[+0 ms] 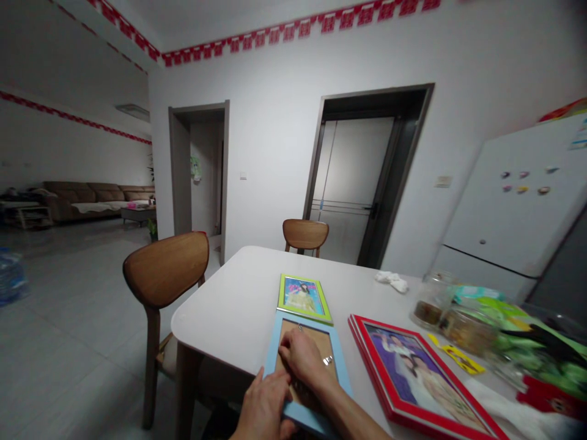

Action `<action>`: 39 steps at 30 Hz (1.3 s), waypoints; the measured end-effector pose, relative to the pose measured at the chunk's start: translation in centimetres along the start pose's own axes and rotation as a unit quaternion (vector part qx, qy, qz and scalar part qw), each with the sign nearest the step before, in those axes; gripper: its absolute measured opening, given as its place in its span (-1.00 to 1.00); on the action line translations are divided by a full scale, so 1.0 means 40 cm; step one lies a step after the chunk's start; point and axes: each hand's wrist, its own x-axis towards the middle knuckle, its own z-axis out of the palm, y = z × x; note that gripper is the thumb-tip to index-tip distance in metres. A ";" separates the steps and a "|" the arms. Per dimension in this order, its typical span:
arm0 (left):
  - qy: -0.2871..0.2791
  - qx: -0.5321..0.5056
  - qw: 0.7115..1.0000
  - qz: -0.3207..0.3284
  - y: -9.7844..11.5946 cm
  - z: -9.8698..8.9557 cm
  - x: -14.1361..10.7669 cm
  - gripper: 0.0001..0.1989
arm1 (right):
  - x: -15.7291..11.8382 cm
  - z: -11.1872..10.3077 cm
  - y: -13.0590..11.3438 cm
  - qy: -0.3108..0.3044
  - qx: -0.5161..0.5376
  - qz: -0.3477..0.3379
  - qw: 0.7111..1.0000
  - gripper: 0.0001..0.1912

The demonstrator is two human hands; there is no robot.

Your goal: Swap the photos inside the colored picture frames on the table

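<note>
Blue frame (340, 357) lies face-down at the table's (220, 299) near edge; our left hand (266, 403) grips its side, likely to steady it, while our right hand (303, 362) curls over the backing (318, 342), pinching something or not, we cannot tell.

Home interior, dining area opening onto a living room. White-topped table with rounded corners (220, 293), at six o'clock; brown wooden chairs with curved backs (167, 269), at eight and twelve o'clock. White two-door refrigerator with small magnets (513, 201), at three o'clock. Long brown cushioned sofa (98, 198) and low dark coffee table (137, 214), at nine o'clock. Frosted-glass door in dark frame (353, 165), at one o'clock. Red-and-white paper border (275, 35) along the upper walls.
</note>
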 end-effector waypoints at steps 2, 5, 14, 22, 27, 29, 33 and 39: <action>-0.009 0.009 1.000 -0.001 0.006 -0.007 0.000 -0.38 | 0.005 -0.001 0.007 0.004 -0.006 0.003 1.000 -0.80; -0.024 0.018 1.000 -0.002 0.012 -0.013 -0.001 -0.40 | 0.010 -0.012 0.030 0.025 -0.025 0.021 0.999 -0.71; -0.016 0.000 1.000 0.005 0.019 -0.011 -0.001 -0.43 | 0.011 -0.011 0.070 0.032 -0.080 0.057 0.995 -0.71; -0.034 0.008 0.999 -0.006 0.027 -0.019 0.001 -0.36 | 0.027 -0.009 0.079 0.031 -0.068 0.041 0.996 -0.75; -0.034 0.021 0.999 -0.008 0.026 -0.018 0.002 -0.41 | 0.026 -0.001 0.084 0.042 -0.063 0.036 0.997 -0.71; -0.036 0.021 0.999 -0.006 0.024 -0.017 0.003 -0.41 | 0.024 -0.005 0.082 0.042 -0.061 0.031 0.997 -0.71; -0.035 0.002 0.999 -0.003 0.019 -0.017 0.006 -0.40 | 0.002 -0.030 0.077 0.034 -0.056 0.014 0.998 -0.72; -0.022 -0.002 1.000 -0.004 0.018 -0.015 0.010 -0.37 | -0.088 -0.073 0.074 0.012 -0.046 0.028 0.998 -0.70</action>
